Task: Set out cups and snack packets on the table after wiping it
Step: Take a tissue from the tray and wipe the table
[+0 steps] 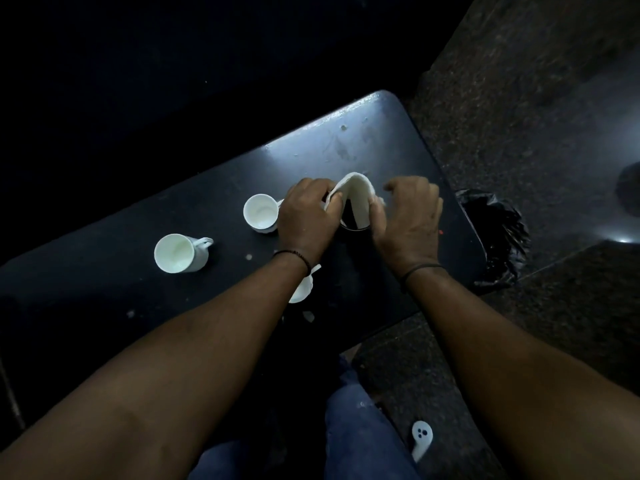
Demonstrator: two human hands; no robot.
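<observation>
Both forearms reach over the dark table (381,140). Left hand (306,220) and right hand (408,223) each pinch the arched white cloth (356,192) just right of the nearest white cup (260,213); fingers curled.

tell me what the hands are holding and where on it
Both hold one white cloth, arched over a dark cup. The left hand pinches its left edge, the right hand its right edge.

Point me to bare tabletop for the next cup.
Bare: far table corner beyond both hands, and the near-left stretch beside the left cup. Crowded: middle, where left hand and right hand hold the cloth, cups adjacent.
</observation>
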